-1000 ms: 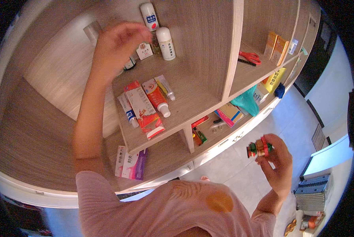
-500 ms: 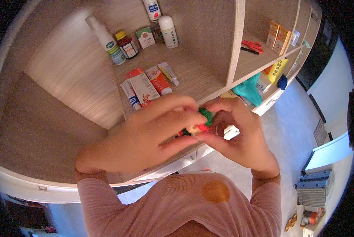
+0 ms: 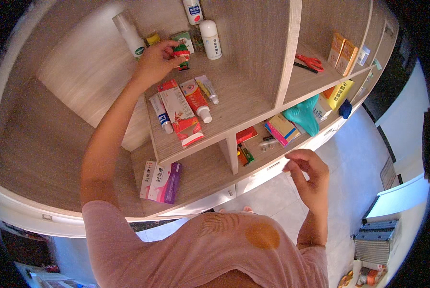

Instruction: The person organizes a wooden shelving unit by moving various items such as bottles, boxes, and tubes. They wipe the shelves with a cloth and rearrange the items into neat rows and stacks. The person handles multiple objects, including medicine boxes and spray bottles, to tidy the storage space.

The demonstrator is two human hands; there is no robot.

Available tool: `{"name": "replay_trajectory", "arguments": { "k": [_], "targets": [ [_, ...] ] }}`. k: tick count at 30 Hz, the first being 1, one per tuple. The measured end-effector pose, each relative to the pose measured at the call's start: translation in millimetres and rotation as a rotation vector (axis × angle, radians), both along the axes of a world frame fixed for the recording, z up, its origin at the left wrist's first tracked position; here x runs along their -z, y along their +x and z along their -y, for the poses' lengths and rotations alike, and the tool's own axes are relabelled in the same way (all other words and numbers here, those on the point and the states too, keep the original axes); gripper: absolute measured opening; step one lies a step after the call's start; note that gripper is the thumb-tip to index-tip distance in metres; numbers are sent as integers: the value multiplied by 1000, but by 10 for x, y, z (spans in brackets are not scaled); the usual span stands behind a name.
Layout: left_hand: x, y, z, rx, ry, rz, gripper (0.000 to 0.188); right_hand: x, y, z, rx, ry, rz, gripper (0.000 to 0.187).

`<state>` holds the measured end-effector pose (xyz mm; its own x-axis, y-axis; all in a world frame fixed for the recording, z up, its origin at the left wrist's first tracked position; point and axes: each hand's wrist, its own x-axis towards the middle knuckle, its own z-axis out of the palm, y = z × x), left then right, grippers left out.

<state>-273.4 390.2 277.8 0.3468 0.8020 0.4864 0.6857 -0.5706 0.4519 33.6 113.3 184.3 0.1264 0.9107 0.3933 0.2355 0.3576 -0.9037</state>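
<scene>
My left hand (image 3: 161,60) reaches into the upper shelf compartment, its fingers closed on a small green-and-red item (image 3: 181,56) with a rough green top. The item is upright near the shelf board; whether it touches the board I cannot tell. Just behind it stand a green-and-white box (image 3: 182,41) and, partly hidden by my hand, a bottle with a yellow cap (image 3: 153,38). To the left leans a tall white bottle (image 3: 129,34). My right hand (image 3: 312,180) hangs in front of the lower shelf, fingers loosely curled and apart, with nothing visible in it.
Ointment tubes and a red-and-white box (image 3: 177,106) lie on the shelf nearer me. A white spray can (image 3: 210,40) stands at the back. Below are purple-and-white boxes (image 3: 163,181). Upright dividers (image 3: 288,53) separate compartments; red scissors (image 3: 311,63) and a teal rubbery item (image 3: 305,115) are at right.
My hands have parted. My left hand has carried the green-and-red item up and back into the upper compartment; my right hand has moved down and to the right.
</scene>
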Motion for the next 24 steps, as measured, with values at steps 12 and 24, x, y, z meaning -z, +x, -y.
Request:
{"name": "replay_trajectory", "arguments": {
  "k": [12,24],
  "targets": [
    [70,66,77,89,52,30,46,419,490,381,178,-272,-2,8],
    [-927,12,-219,-49,353,-172,38,528,521,298,95,-246,-16,8]
  ]
}}
